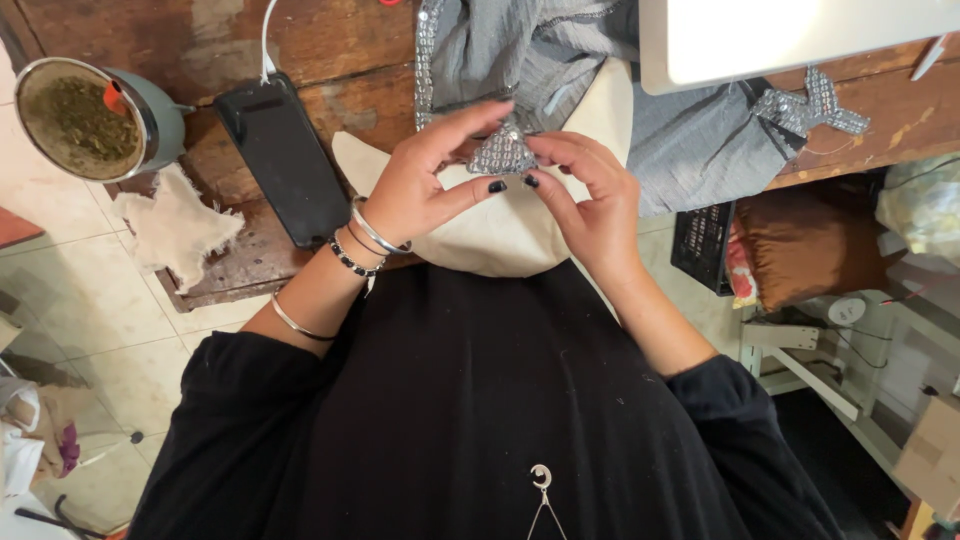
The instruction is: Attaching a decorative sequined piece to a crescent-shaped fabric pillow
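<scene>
Both hands, left hand (415,185) and right hand (590,195), pinch a sequin patch (503,153) between narrow fingers over cream cloth (500,230) at the desk (340,50) edge, steadying it flat from either side.

The work went on at a worn wooden desk (330,45), dark brown, its top scratched and patched with pale marks, its near edge chipped. A round metal cup (95,115) stood at the desk's left edge, and a frayed scrap of cream cloth (175,230) hung over the near left corner. Below lay a floor of pale cream tiles (90,310) with thin grey joints. To the right, under the desk's far end, sat a brown cushion (815,235) and a white frame of slats (800,365). Soft, even light fell throughout.
</scene>
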